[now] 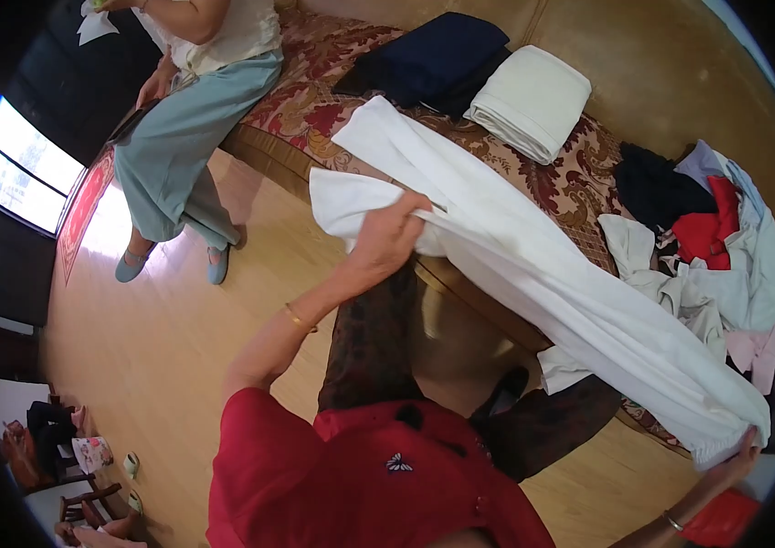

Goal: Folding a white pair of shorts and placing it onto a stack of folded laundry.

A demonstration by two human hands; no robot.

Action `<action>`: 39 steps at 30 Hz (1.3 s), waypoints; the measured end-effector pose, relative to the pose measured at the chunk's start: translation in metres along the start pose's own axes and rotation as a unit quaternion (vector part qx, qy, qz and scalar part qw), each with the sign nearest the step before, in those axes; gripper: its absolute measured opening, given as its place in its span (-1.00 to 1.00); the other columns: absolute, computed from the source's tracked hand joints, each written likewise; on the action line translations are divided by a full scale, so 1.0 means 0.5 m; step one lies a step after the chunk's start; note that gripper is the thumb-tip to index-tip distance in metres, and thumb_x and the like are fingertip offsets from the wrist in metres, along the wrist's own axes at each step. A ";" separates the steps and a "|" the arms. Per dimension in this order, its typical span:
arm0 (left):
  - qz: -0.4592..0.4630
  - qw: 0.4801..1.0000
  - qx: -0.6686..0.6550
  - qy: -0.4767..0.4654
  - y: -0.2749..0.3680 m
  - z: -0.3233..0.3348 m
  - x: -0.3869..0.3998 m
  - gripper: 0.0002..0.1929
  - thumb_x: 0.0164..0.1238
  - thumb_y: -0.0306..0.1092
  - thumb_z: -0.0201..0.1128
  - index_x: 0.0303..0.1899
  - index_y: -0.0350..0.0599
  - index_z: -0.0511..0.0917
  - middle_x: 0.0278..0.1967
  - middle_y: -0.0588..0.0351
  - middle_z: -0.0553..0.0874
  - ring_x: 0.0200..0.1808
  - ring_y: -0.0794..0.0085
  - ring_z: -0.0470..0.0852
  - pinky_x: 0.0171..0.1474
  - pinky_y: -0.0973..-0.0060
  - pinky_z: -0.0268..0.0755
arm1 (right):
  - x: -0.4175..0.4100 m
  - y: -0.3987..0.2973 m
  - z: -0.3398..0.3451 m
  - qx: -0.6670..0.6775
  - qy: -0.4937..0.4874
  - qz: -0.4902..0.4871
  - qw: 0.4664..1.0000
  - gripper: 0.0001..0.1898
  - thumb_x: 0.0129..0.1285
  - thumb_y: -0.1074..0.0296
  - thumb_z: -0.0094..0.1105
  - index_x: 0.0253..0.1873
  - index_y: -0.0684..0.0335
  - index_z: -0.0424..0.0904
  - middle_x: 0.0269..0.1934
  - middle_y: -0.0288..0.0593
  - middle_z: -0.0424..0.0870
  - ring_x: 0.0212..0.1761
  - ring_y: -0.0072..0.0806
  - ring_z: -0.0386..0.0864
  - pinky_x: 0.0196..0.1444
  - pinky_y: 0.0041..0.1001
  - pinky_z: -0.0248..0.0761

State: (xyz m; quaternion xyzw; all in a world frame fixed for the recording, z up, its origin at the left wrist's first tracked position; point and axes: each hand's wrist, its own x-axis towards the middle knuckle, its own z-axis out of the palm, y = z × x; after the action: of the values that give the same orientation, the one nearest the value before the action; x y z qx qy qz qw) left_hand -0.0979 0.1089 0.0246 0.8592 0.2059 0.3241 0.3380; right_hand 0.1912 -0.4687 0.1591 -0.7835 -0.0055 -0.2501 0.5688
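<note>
A pair of white trousers stretches across the front of a sofa seat, its two legs fanning apart towards the upper left. Midway along the nearer leg, my left hand pinches the fabric between thumb and fingers. At the lower right my right hand grips the gathered elastic waistband, with part of the hand hidden by cloth. Beyond the trousers, a folded off-white garment rests on the patterned sofa cover.
Folded dark blue clothes lie by the sofa back. A loose heap of clothes, with a red piece, is at the right. Another person sits at the sofa's left end. A wooden chair and slippers are at lower left.
</note>
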 end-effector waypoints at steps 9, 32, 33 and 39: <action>0.176 0.945 0.035 -0.273 0.035 -0.107 -0.121 -0.74 0.07 -0.56 0.20 -0.14 -0.17 0.50 -0.40 0.00 0.48 -0.36 0.10 0.53 -0.31 0.32 0.41 | 0.055 0.081 -0.041 -0.084 0.092 0.020 0.992 -0.56 0.33 0.14 0.17 0.05 0.47 0.54 -0.02 0.02 0.60 -0.08 -0.30 0.57 -0.01 -0.36 0.51; 0.088 0.954 0.136 -0.251 -0.087 -0.093 0.240 -0.76 0.14 -0.58 0.21 -0.12 -0.22 0.62 -0.26 0.01 0.71 -0.14 0.21 0.65 -0.11 0.40 0.44 | 0.086 0.448 -0.316 0.048 0.122 0.162 0.978 -0.62 0.29 0.31 0.23 0.11 0.43 0.52 0.07 -0.02 0.57 0.07 -0.24 0.53 0.20 -0.28 0.39; 0.096 0.940 0.191 -0.266 -0.074 -0.069 0.260 -0.78 0.13 -0.58 0.21 -0.15 -0.25 0.61 -0.19 0.00 0.70 -0.11 0.15 0.64 -0.07 0.35 0.44 | 0.091 0.456 -0.321 0.066 0.117 0.162 0.978 -0.62 0.29 0.31 0.22 0.11 0.43 0.51 0.08 -0.02 0.57 0.07 -0.24 0.53 0.21 -0.28 0.39; 0.181 0.889 0.281 -0.313 -0.146 0.033 0.339 -0.83 0.09 -0.56 0.22 -0.24 -0.29 0.61 0.07 -0.07 0.60 -0.01 -0.01 0.59 0.04 0.22 0.43 | 0.096 0.468 -0.347 0.125 0.069 0.178 0.973 -0.63 0.31 0.41 0.18 0.17 0.41 0.46 0.11 -0.02 0.55 0.12 -0.25 0.52 0.22 -0.28 0.38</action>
State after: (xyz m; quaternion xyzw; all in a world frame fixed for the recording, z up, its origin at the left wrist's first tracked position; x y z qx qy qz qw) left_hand 0.0235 0.2488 0.0341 0.9975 0.0127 0.0225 0.0653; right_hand 0.2350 -0.7198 0.0097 -0.6751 0.1422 -0.1953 0.6970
